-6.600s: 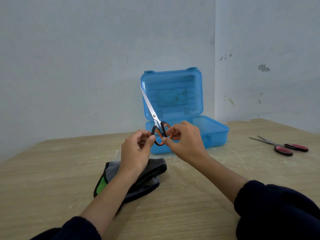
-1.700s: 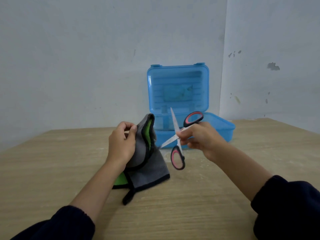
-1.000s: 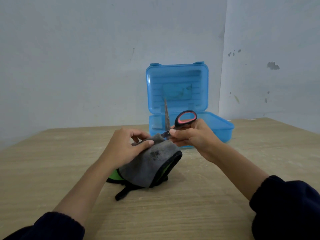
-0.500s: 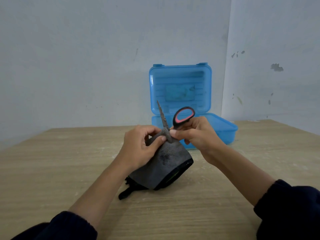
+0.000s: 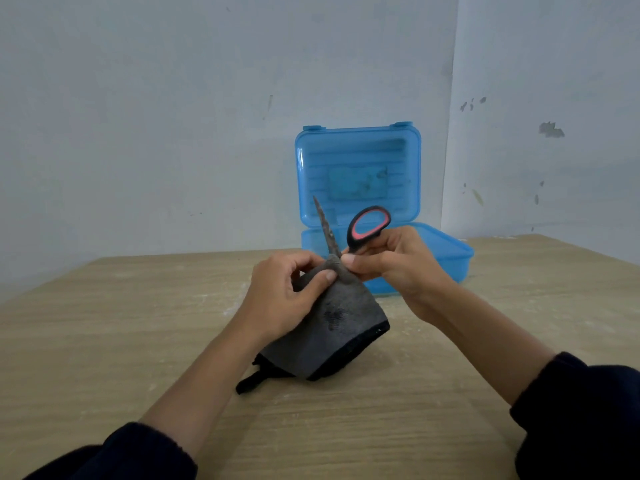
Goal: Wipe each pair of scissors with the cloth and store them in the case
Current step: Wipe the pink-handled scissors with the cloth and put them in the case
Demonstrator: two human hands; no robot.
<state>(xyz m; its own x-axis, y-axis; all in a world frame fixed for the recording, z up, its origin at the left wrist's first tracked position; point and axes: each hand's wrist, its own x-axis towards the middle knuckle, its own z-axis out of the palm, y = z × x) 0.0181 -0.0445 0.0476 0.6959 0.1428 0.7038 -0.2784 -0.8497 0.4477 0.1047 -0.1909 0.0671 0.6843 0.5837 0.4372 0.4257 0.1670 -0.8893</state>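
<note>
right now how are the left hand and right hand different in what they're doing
The left hand pinches the grey cloth around the lower part of the blade, while the right hand grips the scissors at the black and pink handle. The left hand sits slightly lower and nearer the camera; the right hand is in front of the open blue case. Both are raised above the wooden table and meet at the scissors.

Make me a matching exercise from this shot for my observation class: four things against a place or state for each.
Things:
1. scissors
2. cloth
3. case
4. table

States:
A. lid upright, by the wall
B. gripped by the right hand, blade pointing up
C. bears the case
D. pinched around the blade by the left hand

Pairs: 1-B, 2-D, 3-A, 4-C
</note>
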